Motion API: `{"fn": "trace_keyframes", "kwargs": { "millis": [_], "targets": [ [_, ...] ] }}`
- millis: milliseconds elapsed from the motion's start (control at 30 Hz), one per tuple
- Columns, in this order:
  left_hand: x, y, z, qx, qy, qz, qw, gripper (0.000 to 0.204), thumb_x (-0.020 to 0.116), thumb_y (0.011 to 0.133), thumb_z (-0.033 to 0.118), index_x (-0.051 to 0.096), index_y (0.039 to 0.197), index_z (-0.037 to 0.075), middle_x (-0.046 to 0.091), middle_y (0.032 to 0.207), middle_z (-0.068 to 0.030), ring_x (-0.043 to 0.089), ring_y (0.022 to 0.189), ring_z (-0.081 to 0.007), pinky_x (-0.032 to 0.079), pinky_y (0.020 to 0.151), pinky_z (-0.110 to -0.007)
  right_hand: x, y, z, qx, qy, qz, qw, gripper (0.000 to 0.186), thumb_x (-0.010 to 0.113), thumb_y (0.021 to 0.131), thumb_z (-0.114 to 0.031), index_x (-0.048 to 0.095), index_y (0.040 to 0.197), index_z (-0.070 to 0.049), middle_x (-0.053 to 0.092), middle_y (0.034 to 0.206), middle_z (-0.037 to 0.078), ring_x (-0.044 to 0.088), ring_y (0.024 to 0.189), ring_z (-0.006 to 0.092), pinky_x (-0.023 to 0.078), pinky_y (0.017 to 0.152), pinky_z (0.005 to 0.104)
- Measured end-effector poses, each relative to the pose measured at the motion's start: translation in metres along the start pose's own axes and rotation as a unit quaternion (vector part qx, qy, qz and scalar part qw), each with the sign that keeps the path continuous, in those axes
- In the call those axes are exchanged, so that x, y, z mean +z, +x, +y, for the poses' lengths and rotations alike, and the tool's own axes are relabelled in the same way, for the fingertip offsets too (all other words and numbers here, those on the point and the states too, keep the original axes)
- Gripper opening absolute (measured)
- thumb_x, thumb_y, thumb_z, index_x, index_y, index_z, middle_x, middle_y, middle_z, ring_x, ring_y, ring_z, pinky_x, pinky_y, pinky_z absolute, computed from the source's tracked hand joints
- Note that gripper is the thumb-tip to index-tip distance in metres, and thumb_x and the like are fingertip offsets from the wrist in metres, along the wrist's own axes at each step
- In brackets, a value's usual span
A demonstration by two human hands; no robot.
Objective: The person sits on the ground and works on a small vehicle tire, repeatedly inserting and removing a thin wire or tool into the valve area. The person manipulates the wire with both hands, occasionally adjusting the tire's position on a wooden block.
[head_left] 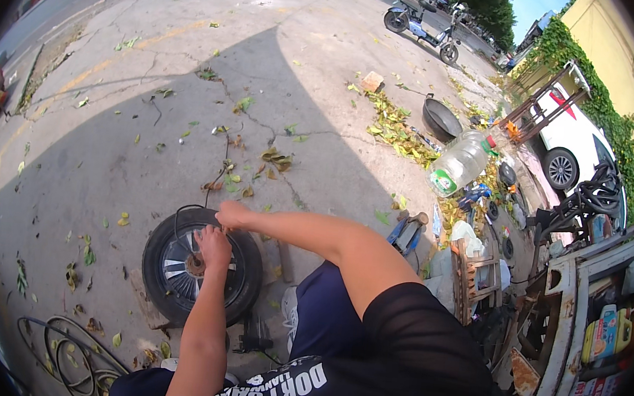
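A wheel with a black tyre [153,283] lies flat on the ground before me, its dark rim showing silvery spokes and a rusty hub [194,264]. Over the upper right part of the rim is my left hand [213,247], fingers bent and closed at the rim. My right hand [234,216] is closed at the tyre's far right edge, just beyond the left one. What either hand grips is too small or hidden to make out. A thin black cable [178,220] curves across the tyre's far side and over the rim.
A coiled hose [54,356] lies at the near left. Right of my legs are a blue jack-like tool [407,232], a wooden frame [478,280], a large clear plastic bottle [462,162] and a black pan [441,118]. Farther off stand a scooter [423,31] and a white car [573,130].
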State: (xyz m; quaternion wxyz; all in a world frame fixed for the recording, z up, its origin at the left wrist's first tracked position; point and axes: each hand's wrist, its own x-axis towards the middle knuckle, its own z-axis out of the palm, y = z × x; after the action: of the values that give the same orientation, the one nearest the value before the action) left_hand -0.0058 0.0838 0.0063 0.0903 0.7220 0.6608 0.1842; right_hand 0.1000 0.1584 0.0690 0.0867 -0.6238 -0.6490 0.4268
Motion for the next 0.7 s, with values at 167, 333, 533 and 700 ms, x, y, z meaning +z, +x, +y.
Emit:
{"fn": "trace_keyframes", "kwargs": {
  "millis": [167,333,533,700],
  "targets": [
    [-0.001,0.002,0.007,0.000,0.003,-0.001,1.000,0.019,0.057,0.089,0.018,0.066,0.094,0.003,0.059,0.100,-0.0112,0.054,0.105,-0.0298,0.030,0.106,-0.055,-0.007,0.013,0.020,0.079,0.072,-0.063,0.992,0.045,0.055,0.092,-0.035,0.064,0.074,0.004,0.065,0.067,0.017,0.063,0.053,0.0332,0.050,0.058,0.0457],
    [0.010,0.002,-0.009,0.003,-0.002,0.052,0.999,0.017,0.056,0.088,0.016,0.065,0.096,0.004,0.059,0.101,-0.0106,0.053,0.106,-0.0292,0.029,0.106,-0.055,-0.011,-0.013,0.010,-0.327,-0.257,0.156,0.896,0.031,0.067,0.082,-0.032,0.065,0.079,-0.001,0.066,0.069,0.016,0.066,0.064,0.0330,0.050,0.060,0.0443],
    [0.007,0.000,-0.001,0.001,0.015,0.014,1.000,0.018,0.056,0.088,0.016,0.065,0.097,0.004,0.059,0.102,-0.0104,0.054,0.106,-0.0291,0.029,0.107,-0.055,-0.026,-0.027,-0.005,-0.319,-0.402,0.045,0.857,0.021,0.069,0.075,-0.026,0.069,0.070,-0.005,0.067,0.075,0.019,0.068,0.076,0.0334,0.051,0.063,0.0447],
    [0.007,-0.001,-0.004,0.011,0.019,0.012,1.000,0.017,0.056,0.085,0.013,0.065,0.097,0.003,0.059,0.100,-0.0108,0.054,0.105,-0.0300,0.030,0.106,-0.055,-0.012,-0.026,-0.002,-0.265,-0.331,0.077,0.903,0.019,0.065,0.074,-0.022,0.069,0.070,-0.004,0.066,0.069,0.020,0.067,0.068,0.0348,0.052,0.060,0.0430]
  ]
}}
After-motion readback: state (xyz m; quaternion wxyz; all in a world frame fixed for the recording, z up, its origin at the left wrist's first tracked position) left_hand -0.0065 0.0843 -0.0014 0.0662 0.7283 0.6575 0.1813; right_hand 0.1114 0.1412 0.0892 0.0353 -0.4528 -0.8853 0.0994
